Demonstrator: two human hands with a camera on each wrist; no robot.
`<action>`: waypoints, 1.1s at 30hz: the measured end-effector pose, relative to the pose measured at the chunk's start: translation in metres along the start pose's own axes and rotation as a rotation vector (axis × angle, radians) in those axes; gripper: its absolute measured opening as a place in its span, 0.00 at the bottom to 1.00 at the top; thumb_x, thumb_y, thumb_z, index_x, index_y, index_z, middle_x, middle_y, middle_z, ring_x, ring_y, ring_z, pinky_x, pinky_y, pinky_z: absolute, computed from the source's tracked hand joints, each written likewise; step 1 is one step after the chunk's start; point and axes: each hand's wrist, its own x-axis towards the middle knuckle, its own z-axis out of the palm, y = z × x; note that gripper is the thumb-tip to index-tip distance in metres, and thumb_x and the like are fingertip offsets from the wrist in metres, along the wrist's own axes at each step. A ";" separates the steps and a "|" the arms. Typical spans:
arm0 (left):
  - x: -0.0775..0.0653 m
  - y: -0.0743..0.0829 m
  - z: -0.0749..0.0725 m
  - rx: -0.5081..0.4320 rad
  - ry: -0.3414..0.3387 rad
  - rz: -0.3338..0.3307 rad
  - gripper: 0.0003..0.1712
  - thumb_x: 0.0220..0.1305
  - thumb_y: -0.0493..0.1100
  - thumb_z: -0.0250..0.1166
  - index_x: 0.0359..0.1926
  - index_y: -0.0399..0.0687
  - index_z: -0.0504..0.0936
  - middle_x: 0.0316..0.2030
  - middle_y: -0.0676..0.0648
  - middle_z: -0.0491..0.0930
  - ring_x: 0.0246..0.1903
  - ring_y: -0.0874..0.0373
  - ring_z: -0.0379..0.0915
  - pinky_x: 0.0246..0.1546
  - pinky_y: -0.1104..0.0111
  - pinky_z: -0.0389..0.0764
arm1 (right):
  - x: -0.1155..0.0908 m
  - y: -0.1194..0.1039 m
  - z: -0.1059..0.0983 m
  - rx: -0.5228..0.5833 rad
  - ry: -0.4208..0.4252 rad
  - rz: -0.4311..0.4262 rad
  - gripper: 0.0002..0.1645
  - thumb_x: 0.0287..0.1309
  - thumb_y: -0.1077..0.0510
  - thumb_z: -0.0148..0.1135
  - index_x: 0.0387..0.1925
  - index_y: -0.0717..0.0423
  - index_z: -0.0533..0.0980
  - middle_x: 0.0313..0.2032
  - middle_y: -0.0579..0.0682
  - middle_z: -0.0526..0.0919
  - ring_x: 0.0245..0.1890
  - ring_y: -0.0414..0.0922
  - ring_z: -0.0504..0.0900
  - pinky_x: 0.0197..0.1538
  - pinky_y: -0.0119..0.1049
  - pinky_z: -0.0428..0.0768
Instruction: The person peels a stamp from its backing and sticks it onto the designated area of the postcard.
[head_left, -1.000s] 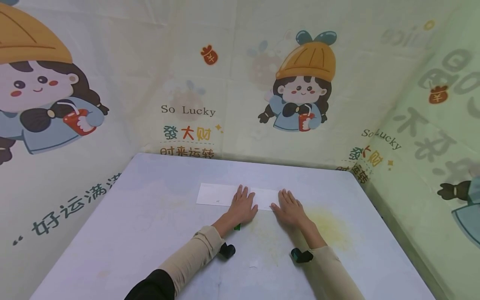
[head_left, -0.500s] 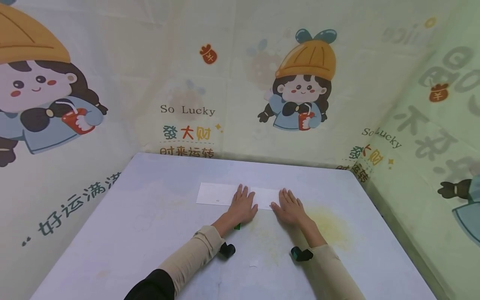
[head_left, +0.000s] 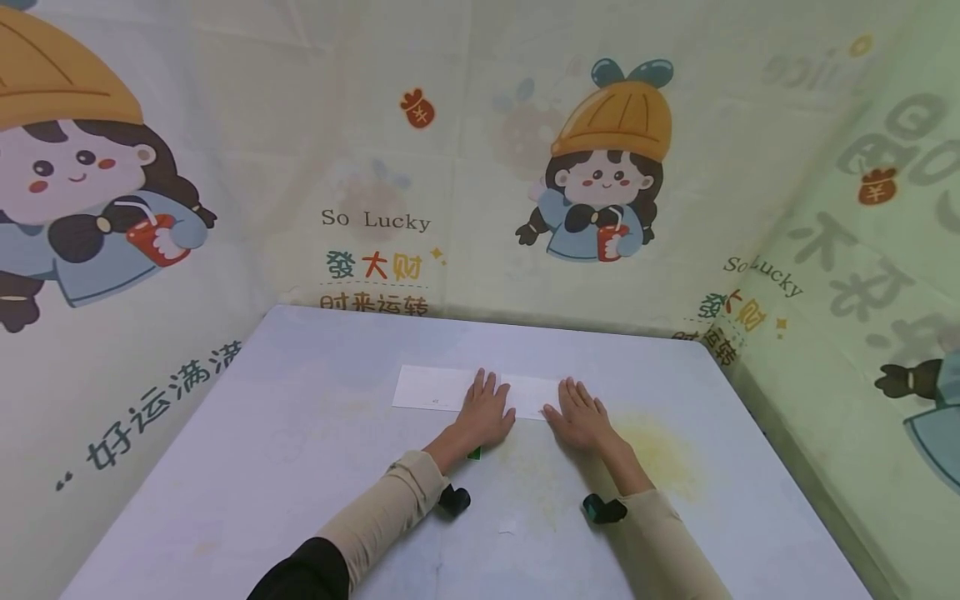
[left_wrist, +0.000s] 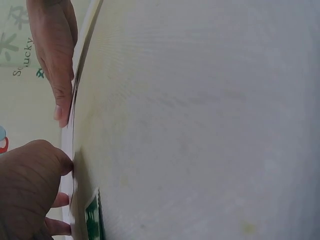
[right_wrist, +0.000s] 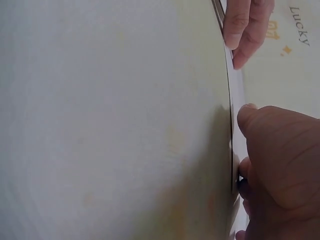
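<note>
A long white strip of paper [head_left: 430, 388] lies flat on the white table, with a tiny dark mark near its lower edge. My left hand [head_left: 487, 414] rests palm down across its middle, fingers straight and slightly spread. Over the strip's right end lies my right hand [head_left: 582, 417], fingers extended and thumb pointing inward. Between the two hands a stretch of the paper shows. From the left wrist view, the paper's near edge [left_wrist: 69, 150] is seen almost edge-on under the left hand [left_wrist: 30, 185]. In the right wrist view the right hand [right_wrist: 282, 160] touches the same edge.
A small green piece [head_left: 475, 454] lies by the left wrist, partly hidden in the head view. Black wrist cameras [head_left: 604, 510] sit beneath the forearms. A small pale scrap or peeled spot [head_left: 507, 528] is on the table [head_left: 300, 483]. Printed cloth [head_left: 480, 167] hangs behind.
Both hands stay almost still on the paper; the right hand's thumb shifts at most very slightly. The paper has not visibly moved.
</note>
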 end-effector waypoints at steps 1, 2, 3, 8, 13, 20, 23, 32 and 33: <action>0.000 0.000 0.000 -0.001 0.000 -0.001 0.33 0.78 0.53 0.53 0.74 0.40 0.65 0.77 0.33 0.54 0.79 0.36 0.39 0.76 0.48 0.53 | 0.000 0.000 0.000 0.002 0.006 -0.002 0.47 0.78 0.40 0.43 0.77 0.72 0.45 0.79 0.68 0.44 0.79 0.65 0.41 0.75 0.68 0.42; 0.000 0.000 0.000 -0.002 -0.004 -0.003 0.33 0.78 0.53 0.53 0.75 0.40 0.65 0.77 0.33 0.54 0.79 0.37 0.39 0.76 0.48 0.53 | 0.000 0.000 0.001 0.005 0.013 -0.005 0.47 0.78 0.41 0.44 0.77 0.73 0.46 0.79 0.68 0.45 0.79 0.65 0.41 0.75 0.69 0.42; 0.000 0.000 0.000 -0.004 -0.007 -0.004 0.33 0.78 0.53 0.53 0.75 0.40 0.65 0.77 0.33 0.54 0.79 0.37 0.39 0.76 0.48 0.52 | -0.001 0.000 0.001 0.008 0.018 -0.008 0.47 0.78 0.41 0.44 0.77 0.73 0.46 0.78 0.69 0.45 0.79 0.65 0.42 0.75 0.69 0.43; 0.001 -0.001 0.004 -0.008 -0.011 -0.006 0.33 0.78 0.53 0.52 0.75 0.40 0.65 0.78 0.33 0.54 0.79 0.37 0.38 0.76 0.48 0.52 | -0.002 0.002 0.003 0.000 0.024 -0.008 0.47 0.78 0.41 0.44 0.77 0.73 0.46 0.79 0.68 0.45 0.79 0.65 0.42 0.75 0.69 0.42; 0.002 -0.002 0.006 -0.005 0.000 -0.004 0.33 0.78 0.53 0.52 0.75 0.40 0.64 0.78 0.33 0.54 0.79 0.37 0.38 0.76 0.49 0.52 | -0.004 0.002 0.002 -0.005 0.031 -0.008 0.46 0.78 0.42 0.44 0.77 0.73 0.47 0.79 0.68 0.45 0.79 0.65 0.42 0.75 0.68 0.43; 0.002 -0.002 0.004 -0.008 0.003 0.002 0.33 0.78 0.53 0.53 0.75 0.40 0.65 0.77 0.32 0.54 0.79 0.36 0.38 0.76 0.48 0.52 | -0.003 0.005 0.003 -0.006 0.035 -0.023 0.46 0.79 0.41 0.44 0.77 0.73 0.47 0.78 0.68 0.46 0.79 0.66 0.43 0.74 0.69 0.43; 0.002 -0.001 0.004 -0.006 0.003 0.000 0.33 0.78 0.53 0.53 0.75 0.40 0.65 0.77 0.32 0.54 0.79 0.36 0.38 0.76 0.48 0.52 | -0.002 0.006 0.004 -0.006 0.039 -0.028 0.46 0.79 0.41 0.44 0.77 0.74 0.47 0.78 0.69 0.46 0.79 0.66 0.43 0.74 0.70 0.43; 0.003 -0.001 0.006 0.008 -0.010 -0.012 0.34 0.78 0.54 0.52 0.76 0.41 0.64 0.78 0.34 0.52 0.79 0.37 0.37 0.76 0.48 0.52 | -0.003 0.005 0.004 -0.015 0.039 -0.023 0.46 0.78 0.41 0.44 0.77 0.74 0.48 0.78 0.69 0.47 0.79 0.66 0.43 0.74 0.69 0.43; 0.002 -0.001 0.005 0.008 -0.010 -0.013 0.34 0.78 0.54 0.52 0.76 0.41 0.64 0.78 0.34 0.52 0.79 0.37 0.37 0.76 0.48 0.52 | -0.003 0.005 0.003 -0.017 0.037 -0.019 0.47 0.78 0.40 0.43 0.77 0.73 0.47 0.78 0.69 0.47 0.79 0.65 0.43 0.75 0.69 0.42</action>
